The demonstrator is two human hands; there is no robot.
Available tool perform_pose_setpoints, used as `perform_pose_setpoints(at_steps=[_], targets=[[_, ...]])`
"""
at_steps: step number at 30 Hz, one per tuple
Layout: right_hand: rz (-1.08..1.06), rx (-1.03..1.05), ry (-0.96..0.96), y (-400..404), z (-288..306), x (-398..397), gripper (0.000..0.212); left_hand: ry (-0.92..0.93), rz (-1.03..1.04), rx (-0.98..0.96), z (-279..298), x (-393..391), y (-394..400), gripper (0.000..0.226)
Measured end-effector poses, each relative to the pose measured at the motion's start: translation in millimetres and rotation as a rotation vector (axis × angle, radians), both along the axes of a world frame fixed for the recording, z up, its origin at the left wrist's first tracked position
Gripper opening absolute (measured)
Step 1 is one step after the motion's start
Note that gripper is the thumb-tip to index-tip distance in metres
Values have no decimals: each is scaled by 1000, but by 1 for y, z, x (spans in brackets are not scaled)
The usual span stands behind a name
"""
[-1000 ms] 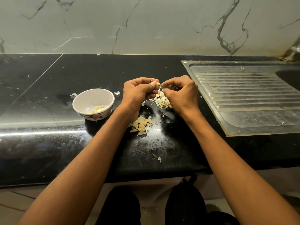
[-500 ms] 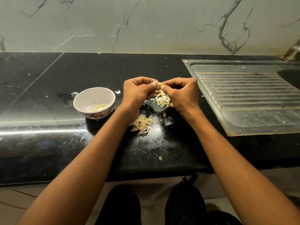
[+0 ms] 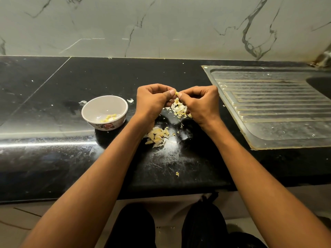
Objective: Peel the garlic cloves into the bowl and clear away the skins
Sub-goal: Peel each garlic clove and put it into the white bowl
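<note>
Over the middle of the black counter, my left hand [image 3: 154, 102] and my right hand [image 3: 200, 104] meet fingertip to fingertip, both pinching one small yellow garlic clove [image 3: 176, 93] between them. Right below the fingers lies a pile of pale garlic skins [image 3: 179, 109]. A second heap of skins and unpeeled cloves [image 3: 157, 136] lies nearer me, partly hidden by my left wrist. To the left stands a white bowl [image 3: 93, 106] with a flower pattern, holding several peeled cloves [image 3: 108, 117].
A steel sink drainboard [image 3: 268, 108] fills the right side, with the basin at the far right edge. Loose skin scraps [image 3: 130, 100] lie beside the bowl, and one scrap [image 3: 177, 174] lies near the counter's front edge. A marble wall rises behind.
Both hands stay together on the clove with only small finger shifts. The bowl and the skin piles have not moved.
</note>
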State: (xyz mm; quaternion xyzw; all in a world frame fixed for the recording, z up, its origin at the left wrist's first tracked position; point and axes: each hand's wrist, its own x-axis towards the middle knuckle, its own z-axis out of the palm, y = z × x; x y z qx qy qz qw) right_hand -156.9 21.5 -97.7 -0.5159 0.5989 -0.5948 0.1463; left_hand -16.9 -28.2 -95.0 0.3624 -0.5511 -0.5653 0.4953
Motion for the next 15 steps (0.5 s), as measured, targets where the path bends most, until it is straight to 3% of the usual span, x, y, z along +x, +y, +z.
perform_pose_setpoints(at_steps=[8, 15], targets=[[-78, -56, 180, 2, -1, 3, 13, -178, 92, -216, -6, -3, -1, 7], [-86, -80, 240, 4, 0, 3, 12, -216, 86, -231, -4, -4, 1, 7]])
